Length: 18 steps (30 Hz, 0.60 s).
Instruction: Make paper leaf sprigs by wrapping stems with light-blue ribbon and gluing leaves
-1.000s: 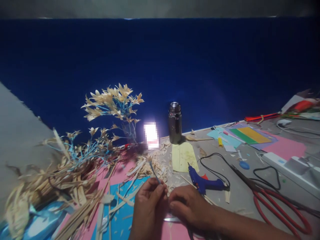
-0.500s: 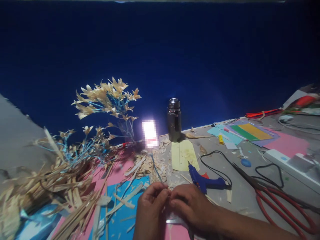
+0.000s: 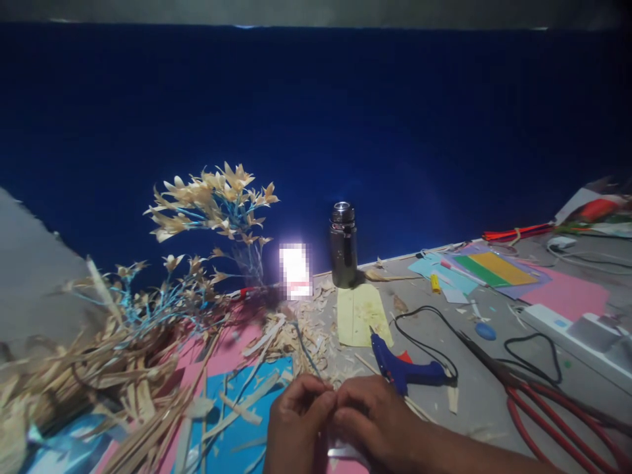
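My left hand (image 3: 299, 424) is closed in a pinch on a thin blue-grey stem (image 3: 305, 349), which slants up and away from the fingertips. Against it, fingertip to fingertip, is my right hand (image 3: 378, 418), its fingers curled together. What the right fingers grip is hidden between the hands. Below them a small shiny strip (image 3: 344, 453) shows, too blurred to name. Blue paper (image 3: 224, 395) lies left of my left hand, strewn with pale dried strips. Just beyond my right hand rests a blue glue gun (image 3: 407, 370).
Pale dried-leaf flowers (image 3: 212, 197) on blue stems stand at back left above a heap of dried husks (image 3: 108, 382). A dark metal flask (image 3: 343, 253) stands by a bright light. Red-handled scissors (image 3: 538, 401), a white power strip (image 3: 577, 345) and coloured papers (image 3: 511, 266) lie right.
The whole view has tilted up slightly, so hands and table things sit a little lower. Both hands keep nearly the same pose, pinched together at the stem's lower end.
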Each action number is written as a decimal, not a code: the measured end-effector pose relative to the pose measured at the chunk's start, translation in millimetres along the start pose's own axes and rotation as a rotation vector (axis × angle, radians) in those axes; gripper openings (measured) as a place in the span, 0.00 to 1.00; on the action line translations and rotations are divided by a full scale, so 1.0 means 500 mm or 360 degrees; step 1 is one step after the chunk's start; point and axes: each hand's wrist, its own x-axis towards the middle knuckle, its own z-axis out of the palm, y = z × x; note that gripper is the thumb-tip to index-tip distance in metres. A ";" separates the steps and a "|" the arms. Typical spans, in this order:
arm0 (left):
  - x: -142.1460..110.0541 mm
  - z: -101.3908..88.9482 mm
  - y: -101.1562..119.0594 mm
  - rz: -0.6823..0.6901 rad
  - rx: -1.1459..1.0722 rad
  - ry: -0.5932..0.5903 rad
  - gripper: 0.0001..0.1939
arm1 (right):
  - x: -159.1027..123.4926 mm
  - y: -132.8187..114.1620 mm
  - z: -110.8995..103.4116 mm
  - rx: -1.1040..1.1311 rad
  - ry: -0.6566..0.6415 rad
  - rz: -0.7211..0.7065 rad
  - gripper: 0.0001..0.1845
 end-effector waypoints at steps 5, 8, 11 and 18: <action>0.002 0.001 -0.008 -0.0049 -0.0062 -0.0016 0.19 | 0.002 0.002 0.001 -0.0007 -0.0028 0.0095 0.08; 0.003 0.002 -0.011 -0.0093 -0.0071 -0.0033 0.20 | 0.001 0.008 0.003 -0.0019 -0.0009 0.0121 0.08; 0.001 0.004 -0.010 -0.0124 -0.0088 -0.0034 0.21 | -0.001 0.010 0.004 -0.0021 0.0011 0.0087 0.07; 0.000 0.007 -0.010 -0.0205 -0.0182 -0.0113 0.23 | -0.001 0.000 0.005 -0.0001 -0.0026 0.0024 0.08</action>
